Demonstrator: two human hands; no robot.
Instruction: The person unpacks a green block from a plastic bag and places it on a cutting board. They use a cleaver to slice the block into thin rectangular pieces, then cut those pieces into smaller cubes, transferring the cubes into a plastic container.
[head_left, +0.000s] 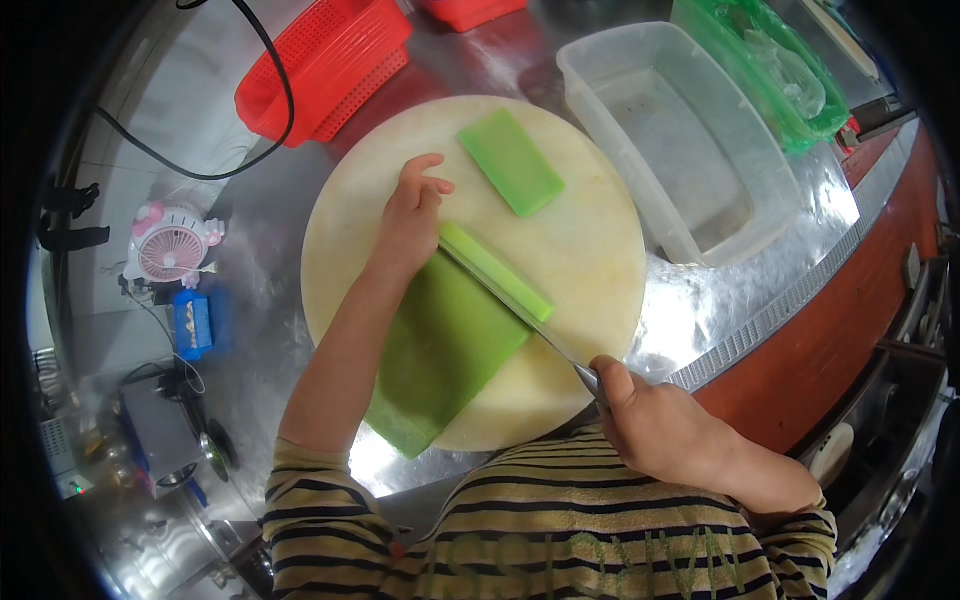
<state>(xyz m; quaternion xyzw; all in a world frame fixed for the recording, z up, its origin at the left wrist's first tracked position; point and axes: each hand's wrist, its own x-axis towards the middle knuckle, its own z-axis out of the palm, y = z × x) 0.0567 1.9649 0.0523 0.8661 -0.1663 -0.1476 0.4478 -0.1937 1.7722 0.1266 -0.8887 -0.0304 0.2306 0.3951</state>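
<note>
On a round, pale cutting board (592, 247) lies a large green slab (450, 345) of smooth, jelly-like food. A narrow green strip (499, 271) lies along its upper right edge, with a knife (510, 301) between strip and slab. My right hand (656, 424) grips the knife's handle at the board's lower right. My left hand (415, 214) is by the far tip of the blade, thumb and fingers partly spread, holding nothing that I can see; its underside is hidden. A separate flat green piece (511, 162) lies near the board's top.
A clear plastic tub (675, 142) stands right of the board, with a green-lined container (780, 75) beyond. Red plastic baskets (322, 67) stand at the back. A pink and white fan (171, 244) and blue box (193, 324) are at left. A black cable hangs upper left.
</note>
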